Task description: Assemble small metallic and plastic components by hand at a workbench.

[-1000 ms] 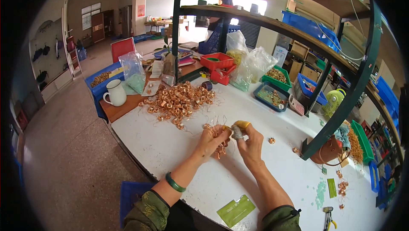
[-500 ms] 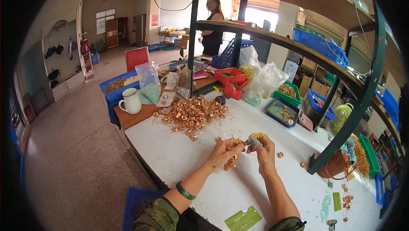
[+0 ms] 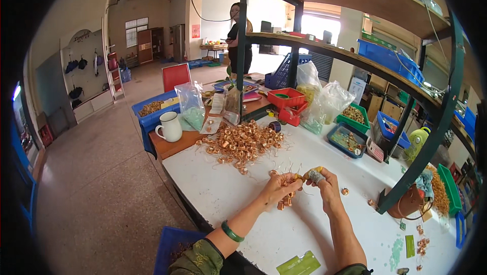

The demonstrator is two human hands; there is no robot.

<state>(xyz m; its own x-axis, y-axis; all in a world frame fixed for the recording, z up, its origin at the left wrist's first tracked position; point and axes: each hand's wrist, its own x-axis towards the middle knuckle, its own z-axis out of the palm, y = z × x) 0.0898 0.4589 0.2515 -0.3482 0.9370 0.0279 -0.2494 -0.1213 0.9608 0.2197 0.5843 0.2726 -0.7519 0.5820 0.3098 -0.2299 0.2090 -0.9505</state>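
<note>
Several small copper wire coils (image 3: 285, 203) with thin wire ends sticking up are gripped in my left hand (image 3: 280, 188), over the white tabletop. Close beside it, my right hand (image 3: 327, 179) has its thumb and forefinger pinched at the wire ends near the left fingertips. Grey and yellow wrapping covers some right fingertips. What exactly the right fingers pinch is too small to make out. A large pile of copper coils (image 3: 243, 143) lies beyond my hands. One loose coil (image 3: 345, 192) rests right of my right hand.
A white mug (image 3: 170, 127) and a plastic bag (image 3: 192, 107) stand at the left. A dark tray (image 3: 347, 140) and red bins (image 3: 287, 103) sit farther back. The green shelf post (image 3: 424, 145) rises at right. Green cards (image 3: 299, 265) lie near the front edge. A person (image 3: 238, 41) stands beyond the shelf.
The whole view has shifted, moving the scene slightly right and down. My hands stay together at the coils with little change. The person in the background has turned and moved a little.
</note>
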